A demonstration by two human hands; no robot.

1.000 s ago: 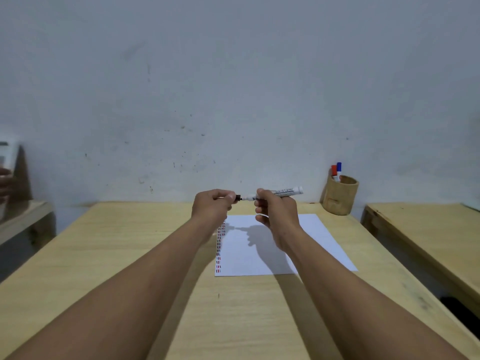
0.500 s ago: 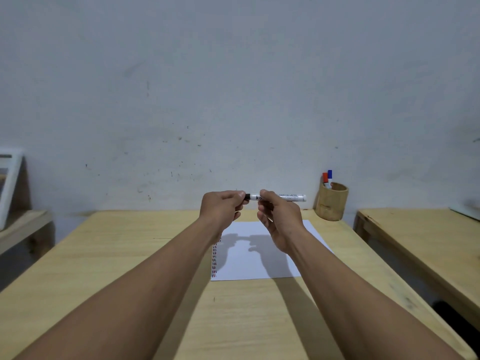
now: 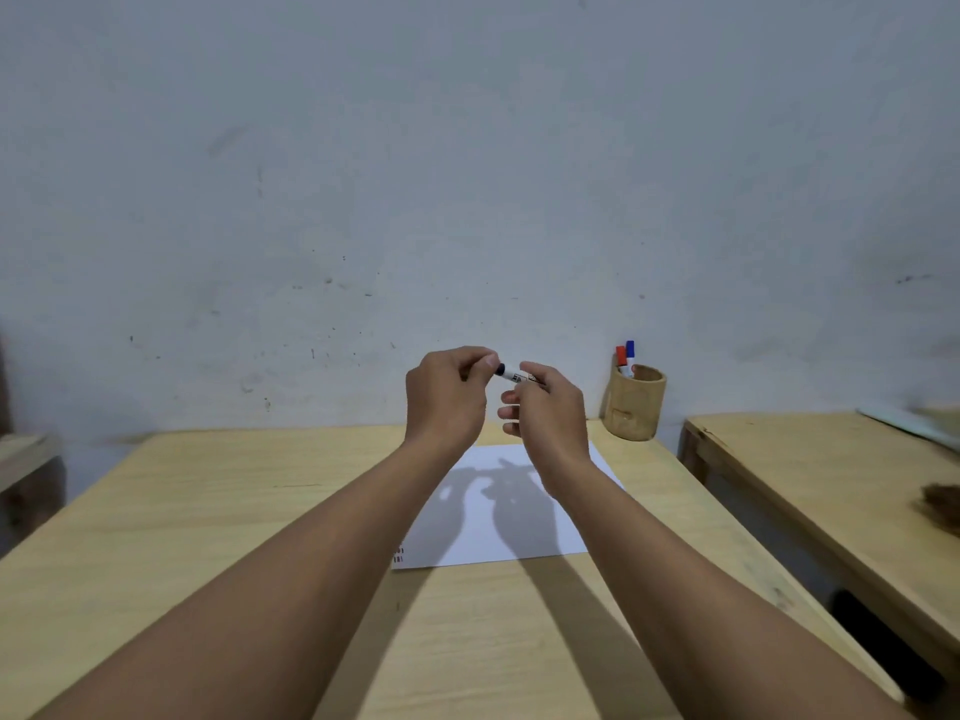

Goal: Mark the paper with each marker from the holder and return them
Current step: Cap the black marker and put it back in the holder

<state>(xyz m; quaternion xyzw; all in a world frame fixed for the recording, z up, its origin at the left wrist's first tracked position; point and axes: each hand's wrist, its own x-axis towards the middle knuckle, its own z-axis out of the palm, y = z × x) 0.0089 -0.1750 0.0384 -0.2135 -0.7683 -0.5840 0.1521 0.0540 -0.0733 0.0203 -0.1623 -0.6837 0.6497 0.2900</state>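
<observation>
both hands (image 3: 447, 392) (image 3: 545, 407) in narrow grip on marker (image 3: 511, 375) above paper (image 3: 519, 532), holder (image 3: 636, 402) beside, wall (image 3: 467, 174) behind

There is one view only, from a wide-angle camera on the person's head, which looks forward and a little down along both forearms. It faces the grey wall (image 3: 467, 148), which fills the upper half, and the wooden table (image 3: 208, 511) runs away from the camera below. The paper (image 3: 519, 537) lies at middle distance; no second view shares the scene.
</observation>
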